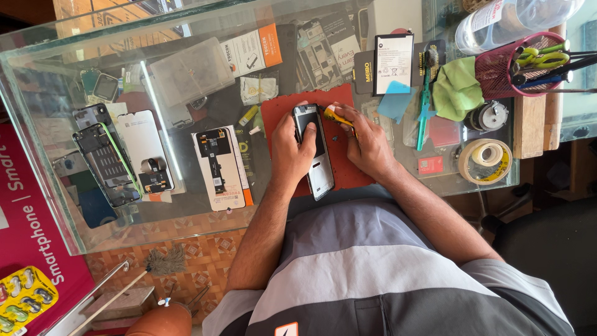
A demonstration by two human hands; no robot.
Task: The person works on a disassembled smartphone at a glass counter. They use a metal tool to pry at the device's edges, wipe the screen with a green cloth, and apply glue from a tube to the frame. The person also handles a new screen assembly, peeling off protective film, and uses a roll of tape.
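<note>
A smartphone (316,163) lies on a red mat (280,112) on the glass counter, with its far end in my left hand (290,149); my thumb rests across its dark upper part. My right hand (367,140) is closed around a small yellow-handled screwdriver (336,116), whose tip points at the phone's far end. Both hands sit close together over the mat.
Phone screens and opened phone bodies (106,163) lie under the glass at the left. A phone battery (393,62), green cloth (457,87), teal tweezers (424,112), tape roll (485,160) and a pink mesh tool holder (507,65) stand at the right. The glass edge (186,227) runs near my body.
</note>
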